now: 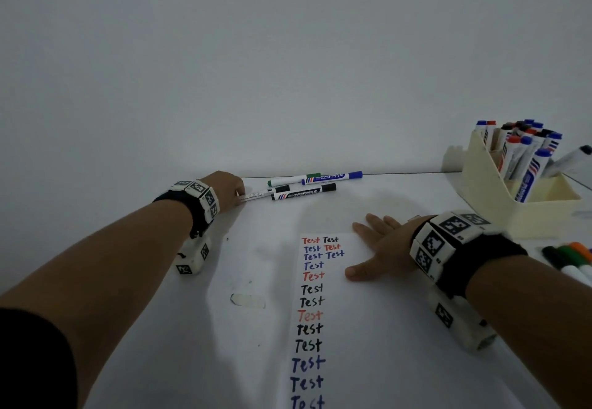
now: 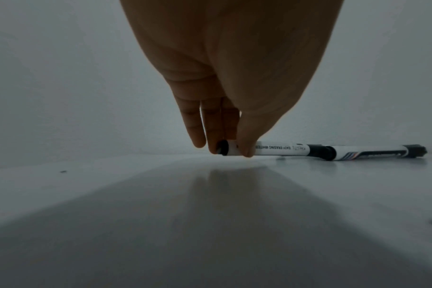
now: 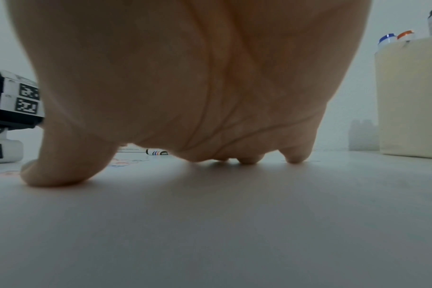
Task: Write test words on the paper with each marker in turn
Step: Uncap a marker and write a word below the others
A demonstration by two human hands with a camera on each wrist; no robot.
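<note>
A long white paper strip lies on the table, carrying a column of "Test" words in red, blue and black. My right hand lies flat on the strip's upper right edge, fingers spread; the right wrist view shows the right hand pressed down on the surface. My left hand reaches to the back of the table. Its thumb and fingers pinch the butt end of a slim white marker with a black cap. In the left wrist view the left hand holds this slim marker while it lies on the table.
A black whiteboard marker, a blue one and a green one lie by the wall. A cream holder with several markers stands at the right. More markers lie at the right edge.
</note>
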